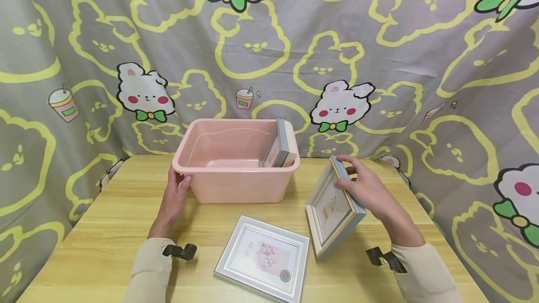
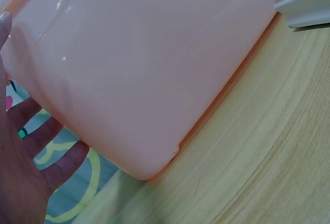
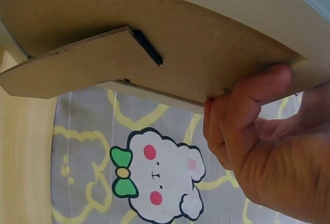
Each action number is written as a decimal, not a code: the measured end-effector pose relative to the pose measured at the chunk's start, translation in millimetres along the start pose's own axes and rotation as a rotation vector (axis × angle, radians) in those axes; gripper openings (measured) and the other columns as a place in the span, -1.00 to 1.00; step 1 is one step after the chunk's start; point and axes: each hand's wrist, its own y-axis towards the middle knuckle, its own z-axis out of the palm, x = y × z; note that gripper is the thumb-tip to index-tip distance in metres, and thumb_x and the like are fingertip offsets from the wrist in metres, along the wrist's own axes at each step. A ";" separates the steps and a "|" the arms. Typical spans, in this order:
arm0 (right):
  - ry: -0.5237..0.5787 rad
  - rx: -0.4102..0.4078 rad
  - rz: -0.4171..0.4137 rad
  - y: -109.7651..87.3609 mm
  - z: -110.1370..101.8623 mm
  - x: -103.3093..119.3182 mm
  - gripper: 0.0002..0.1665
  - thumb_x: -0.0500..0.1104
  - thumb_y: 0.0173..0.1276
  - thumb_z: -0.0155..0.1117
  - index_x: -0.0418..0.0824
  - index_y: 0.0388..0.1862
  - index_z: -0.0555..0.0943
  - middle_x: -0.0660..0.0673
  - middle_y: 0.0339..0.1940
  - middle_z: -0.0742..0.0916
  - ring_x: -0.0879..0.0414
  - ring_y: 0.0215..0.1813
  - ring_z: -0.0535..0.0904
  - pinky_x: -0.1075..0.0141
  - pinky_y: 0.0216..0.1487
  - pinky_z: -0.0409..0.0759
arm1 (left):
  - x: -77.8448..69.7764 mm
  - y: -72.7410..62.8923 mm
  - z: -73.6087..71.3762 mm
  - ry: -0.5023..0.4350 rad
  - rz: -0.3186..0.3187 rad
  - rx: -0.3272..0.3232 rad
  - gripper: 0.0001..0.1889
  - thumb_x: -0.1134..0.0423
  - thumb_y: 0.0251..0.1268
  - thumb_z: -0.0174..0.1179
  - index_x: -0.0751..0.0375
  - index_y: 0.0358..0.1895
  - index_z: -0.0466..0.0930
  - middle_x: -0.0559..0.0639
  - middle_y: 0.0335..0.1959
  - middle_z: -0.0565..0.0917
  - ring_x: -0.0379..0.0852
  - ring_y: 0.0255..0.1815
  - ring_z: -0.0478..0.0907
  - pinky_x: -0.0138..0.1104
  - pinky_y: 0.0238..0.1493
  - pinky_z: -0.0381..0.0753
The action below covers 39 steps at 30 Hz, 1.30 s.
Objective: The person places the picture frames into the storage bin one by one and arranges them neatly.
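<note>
My right hand point(image 1: 372, 188) grips the upper edge of a blue-and-cream picture frame point(image 1: 330, 209), which stands tilted above the table's right side. The right wrist view shows that frame's brown backboard point(image 3: 191, 33) with its stand leg point(image 3: 77, 69) swung out, and my curled fingers point(image 3: 263, 84) on the edge. My left hand point(image 1: 174, 198) touches the left front corner of a pink plastic bin point(image 1: 236, 186), its fingers nearly straight in the left wrist view. Blue and cream picture frames point(image 1: 283, 146) lean upright inside the bin's right end. A silver-white picture frame point(image 1: 263, 258) lies face up in front.
A wooden table point(image 1: 101, 237) carries everything. Behind it hangs a grey curtain point(image 1: 261, 60) with yellow outlines and white cartoon animals, close to the bin's back. The silver-white frame lies between my two forearms.
</note>
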 end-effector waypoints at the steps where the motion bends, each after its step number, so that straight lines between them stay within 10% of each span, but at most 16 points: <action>1: -0.002 -0.003 -0.003 1.4 -0.8 0.6 -0.17 -0.13 0.34 0.18 0.00 0.53 0.09 -0.39 0.24 0.44 -0.16 -0.02 0.58 0.16 -0.29 0.67 | -0.2 -0.1 0.2 -0.003 -0.001 -0.001 -0.31 0.13 0.54 -0.09 -0.18 0.57 -0.25 0.22 0.47 0.19 -0.22 0.27 0.26 -0.70 0.01 0.35; 10: 0.014 -0.022 -0.027 11.1 -9.9 11.4 -0.17 -0.15 0.33 0.17 -0.01 0.53 0.09 -0.41 0.24 0.43 -0.15 -0.09 0.59 0.16 -0.30 0.67 | 1.6 1.1 -0.8 0.025 0.008 -0.007 -0.32 0.09 0.54 -0.10 -0.22 0.57 -0.24 0.21 0.48 0.20 0.10 0.39 0.26 -0.49 0.12 0.36; 39: 0.065 -0.024 -0.028 52.1 -28.2 34.4 -0.18 -0.17 0.34 0.11 -0.04 0.54 0.06 -0.41 0.25 0.41 -0.21 -0.03 0.59 0.15 -0.28 0.70 | 3.9 1.0 -0.4 0.030 0.003 -0.014 -0.31 0.08 0.54 -0.08 -0.23 0.57 -0.24 0.23 0.47 0.21 0.08 0.35 0.28 -0.60 0.05 0.35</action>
